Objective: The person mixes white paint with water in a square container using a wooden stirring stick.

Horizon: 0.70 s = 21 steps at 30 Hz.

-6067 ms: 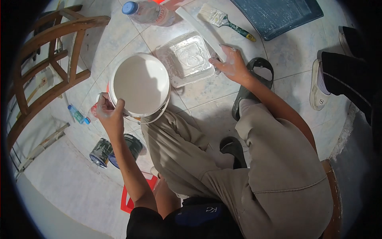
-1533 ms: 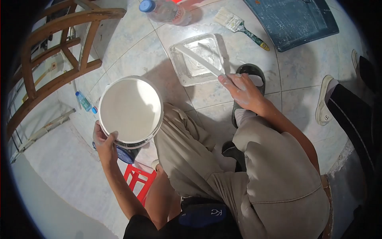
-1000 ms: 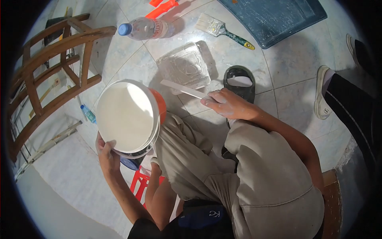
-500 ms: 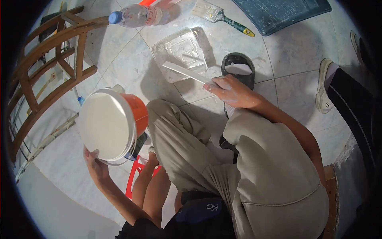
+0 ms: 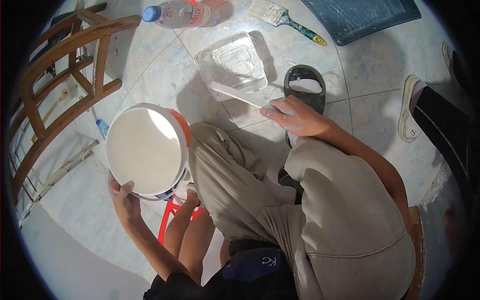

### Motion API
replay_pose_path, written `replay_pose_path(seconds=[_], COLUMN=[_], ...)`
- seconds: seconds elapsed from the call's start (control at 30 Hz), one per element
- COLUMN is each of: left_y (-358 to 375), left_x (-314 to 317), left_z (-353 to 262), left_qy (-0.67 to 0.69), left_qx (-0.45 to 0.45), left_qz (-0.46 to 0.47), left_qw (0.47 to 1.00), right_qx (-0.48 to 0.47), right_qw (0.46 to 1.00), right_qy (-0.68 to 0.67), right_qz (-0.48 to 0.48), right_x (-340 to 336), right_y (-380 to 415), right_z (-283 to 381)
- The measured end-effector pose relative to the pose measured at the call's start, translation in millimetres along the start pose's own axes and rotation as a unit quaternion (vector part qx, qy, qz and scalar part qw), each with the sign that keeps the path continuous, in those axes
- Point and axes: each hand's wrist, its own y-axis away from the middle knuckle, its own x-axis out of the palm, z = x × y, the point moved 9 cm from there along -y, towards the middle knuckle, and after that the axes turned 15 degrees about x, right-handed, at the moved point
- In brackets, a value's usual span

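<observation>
My left hand (image 5: pixel 125 199) grips a white-and-orange bucket (image 5: pixel 145 150) by its lower edge, thumb over the rim and fingers behind. The bucket is tilted so its round white face points up at me. In my right hand (image 5: pixel 292 115) is a flat white stick (image 5: pixel 237 95), pinched at one end. The hand rests by my knee, and the stick's far end overlaps the near side of a clear plastic tub (image 5: pixel 260 60) on the floor. White residue coats the tub's inside. White smears show on my right hand.
A paintbrush (image 5: pixel 287 22), a plastic bottle (image 5: pixel 182 16) and a dark blue tray (image 5: pixel 365 25) lie beyond the tub. A wooden chair (image 5: pixel 75 45) lies at left. Another person's shoe (image 5: pixel 410 107) is at right; a person's bare legs (image 5: pixel 187 235) are beside my left arm.
The bucket has turned so its white face points more toward me, with less of the orange side showing. The stick's far end has dipped slightly; the view has shifted a little.
</observation>
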Motion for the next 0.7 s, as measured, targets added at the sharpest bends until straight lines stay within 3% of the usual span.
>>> replay_pose_path(seconds=[0.03,0.13,0.2,0.27,0.33,0.4,0.47,0.57,0.7], left_y=[-0.8,0.6,-1.0,0.3,3.5,2.6,-0.1,-8.1,-14.5], left_x=[6.3,21.1,26.6,31.0,31.7,41.4,54.4,61.1,75.1], left_z=[3.3,13.0,10.1,9.3,7.1,2.5,-1.3,-0.4,-5.5], left_qy=[0.001,0.006,0.001,-0.006,-0.019,-0.015,-0.006,-0.006,-0.011], left_qx=[-0.007,-0.033,-0.026,-0.023,-0.020,-0.020,-0.020,-0.015,-0.015], left_qz=[0.007,0.012,0.013,0.015,0.018,0.023,0.027,0.034,0.056], left_qw=[1.000,0.999,1.000,1.000,0.999,0.999,0.999,0.999,0.998], right_qx=[0.102,0.066,-0.050,-0.056,0.045,-0.102,-0.169,-0.180,-0.278], right_qw=[0.991,0.994,0.998,0.998,0.997,0.994,0.983,0.975,0.946], right_qy=[-0.048,-0.072,-0.043,-0.036,-0.053,-0.013,0.047,0.130,0.120], right_qz=[0.066,0.055,-0.018,-0.022,0.043,-0.044,-0.058,-0.028,-0.115], right_x=[4.8,0.1,-5.0,-4.5,-3.1,-8.6,4.0,23.9,15.9], right_y=[0.5,3.6,11.1,14.4,11.8,19.0,19.8,15.7,29.5], right_z=[-6.8,8.0,21.9,20.3,18.0,35.3,33.2,21.1,37.6])
